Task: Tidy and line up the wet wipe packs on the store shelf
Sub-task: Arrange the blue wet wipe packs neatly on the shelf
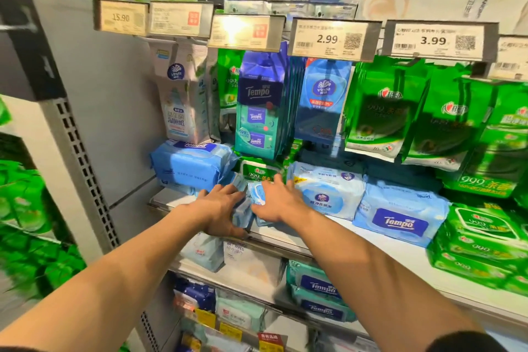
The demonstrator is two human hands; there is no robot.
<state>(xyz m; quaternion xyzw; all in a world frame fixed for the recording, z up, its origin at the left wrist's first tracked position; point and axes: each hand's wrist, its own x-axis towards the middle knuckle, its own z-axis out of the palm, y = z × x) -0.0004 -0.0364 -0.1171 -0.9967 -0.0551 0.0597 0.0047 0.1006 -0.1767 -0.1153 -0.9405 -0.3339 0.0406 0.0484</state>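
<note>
Both my hands are on a small cluster of light blue wipe packs (248, 208) at the front edge of the shelf (288, 237). My left hand (221, 208) cups the left side of the cluster, fingers loosely curved round a pack, thumb low near the shelf lip. My right hand (278, 203) lies flatter on top, fingers spread and fairly straight, pressing a pack down. The packs between my hands are pale blue, soft and crinkled, slightly tilted, not squared up; print is too blurred to read.

Just left of my left hand sits a bigger blue pack (191, 166), lying flat. Behind my fingertips is a green pack (258, 173). Just right of my right hand lies a white and blue pack (325, 191), then a blue Tempo pack (400, 214) beside it. Above my hands, packs hang from hooks: a teal Tempo hanging pack (258, 111) and green hanging packs (385, 108). Price tags (328, 38) run above them.
</note>
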